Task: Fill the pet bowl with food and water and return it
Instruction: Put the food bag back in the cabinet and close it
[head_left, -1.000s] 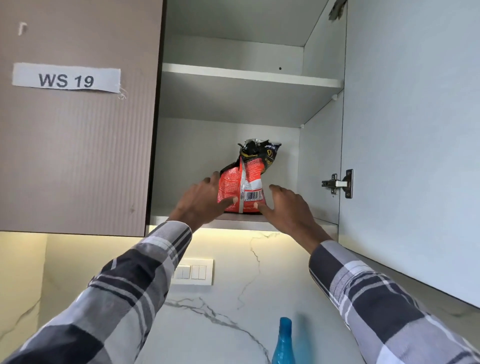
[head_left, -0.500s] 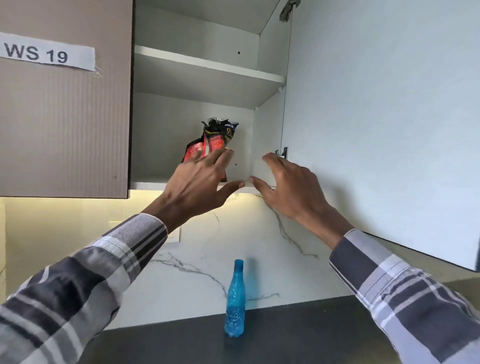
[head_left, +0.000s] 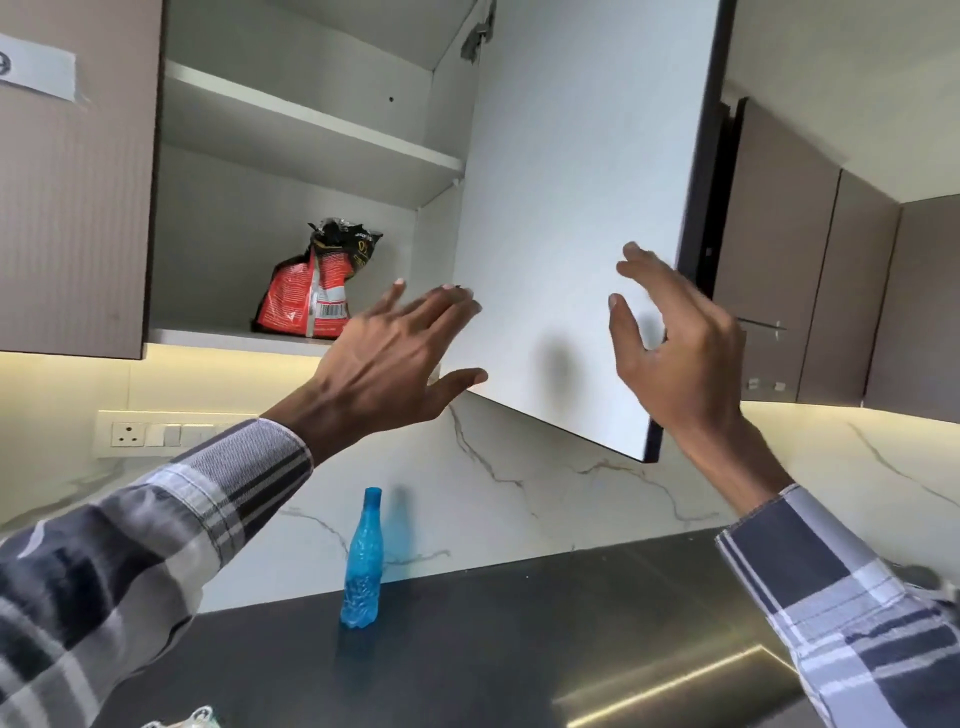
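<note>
Fingers of the left hand are spread and straight, holding nothing, near the inner face of the cabinet door. The right hand is loosely curved and also empty, at the door's outer edge; contact cannot be confirmed. The red food bag stands slumped on the lower shelf, apart from both hands. The blue bottle stands upright on the dark counter. No pet bowl is visible. Likely risks: a door swung shut could pinch the left fingers against the cabinet frame; the slumped bag could tip forward and block closure.
</note>
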